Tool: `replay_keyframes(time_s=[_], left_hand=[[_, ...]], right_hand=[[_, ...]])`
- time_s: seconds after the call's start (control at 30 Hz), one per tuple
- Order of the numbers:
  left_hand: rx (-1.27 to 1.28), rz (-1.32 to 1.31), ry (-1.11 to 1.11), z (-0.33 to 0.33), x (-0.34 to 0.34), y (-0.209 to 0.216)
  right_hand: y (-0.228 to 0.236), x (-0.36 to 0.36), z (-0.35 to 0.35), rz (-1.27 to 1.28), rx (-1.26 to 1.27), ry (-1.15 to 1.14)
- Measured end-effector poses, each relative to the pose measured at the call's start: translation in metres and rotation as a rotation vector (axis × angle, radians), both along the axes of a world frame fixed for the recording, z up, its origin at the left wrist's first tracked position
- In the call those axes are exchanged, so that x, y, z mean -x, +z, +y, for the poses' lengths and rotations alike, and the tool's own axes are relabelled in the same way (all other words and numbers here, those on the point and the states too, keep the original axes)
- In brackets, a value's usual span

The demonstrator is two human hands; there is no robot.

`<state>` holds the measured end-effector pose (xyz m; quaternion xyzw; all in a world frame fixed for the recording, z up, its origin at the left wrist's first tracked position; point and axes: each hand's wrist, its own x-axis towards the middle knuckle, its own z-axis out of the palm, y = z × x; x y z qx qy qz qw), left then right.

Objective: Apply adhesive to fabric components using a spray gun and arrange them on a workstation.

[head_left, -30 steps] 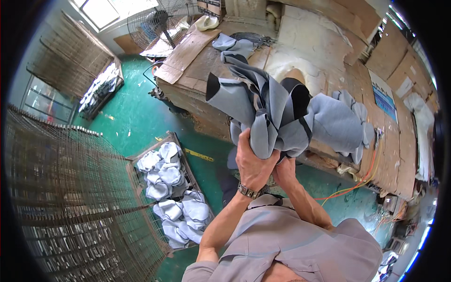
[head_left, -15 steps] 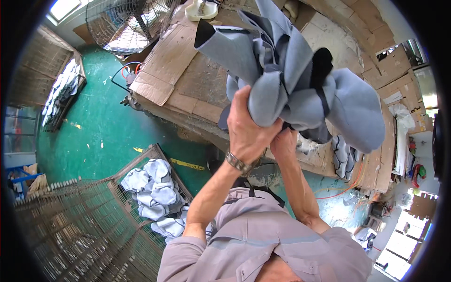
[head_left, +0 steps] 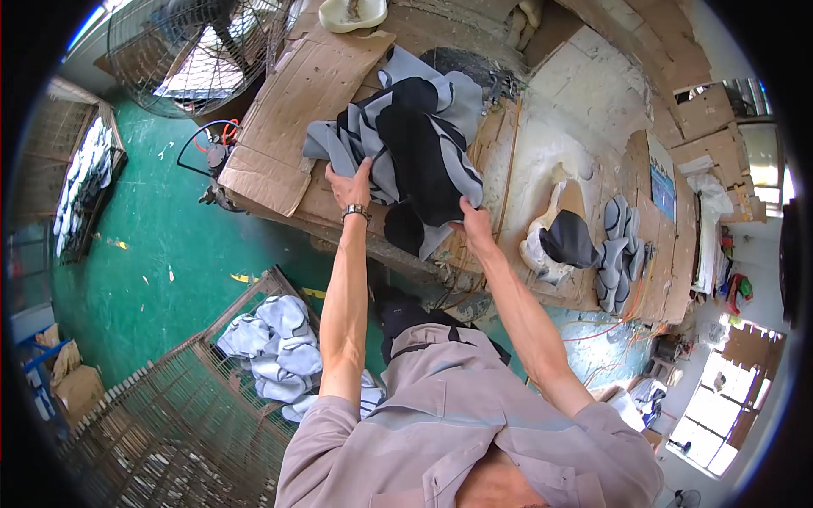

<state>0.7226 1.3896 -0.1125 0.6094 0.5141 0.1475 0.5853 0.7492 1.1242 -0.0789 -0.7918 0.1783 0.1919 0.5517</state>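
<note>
A loose heap of grey and black fabric pieces (head_left: 423,144) lies on the cardboard-covered bench in front of me. My left hand (head_left: 350,186), with a metal watch on the wrist, grips the heap's near left edge, thumb on top. At the near right edge my right hand (head_left: 472,225) pinches a grey-edged black piece. The fingers under the cloth are partly hidden. Right of the heap, a pale form (head_left: 535,245) on the bench has a black piece of cloth (head_left: 569,240) over part of it.
More grey pieces (head_left: 616,245) lie at the bench's right end, near orange cords. A caged fan (head_left: 190,59) stands at the far left and a white dish (head_left: 351,13) at the back. Left of me, a wire rack (head_left: 195,398) holds light grey pieces (head_left: 275,343) above green floor.
The fabric bundle, held up before, has come down onto the bench to the left and spread out. My hands have moved apart to its two edges. The pale form has come into view.
</note>
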Motion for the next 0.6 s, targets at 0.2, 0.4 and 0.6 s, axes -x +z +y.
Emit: replay_keyframes(time_s=[0.2,0.4,0.6], left_hand=[[0.013,-0.109,0.125,0.015,0.020,-0.036],[0.163,-0.206,0.233,-0.010,0.052,-0.014],[-0.009,-0.481,0.005,-0.102,0.111,0.052]], right_hand=[[0.060,0.026,-0.020,-0.094,-0.307,-0.031],[0.089,0.055,-0.067,-0.158,-0.311,-0.059],[0.099,0.062,-0.108,-0.205,0.038,0.210]])
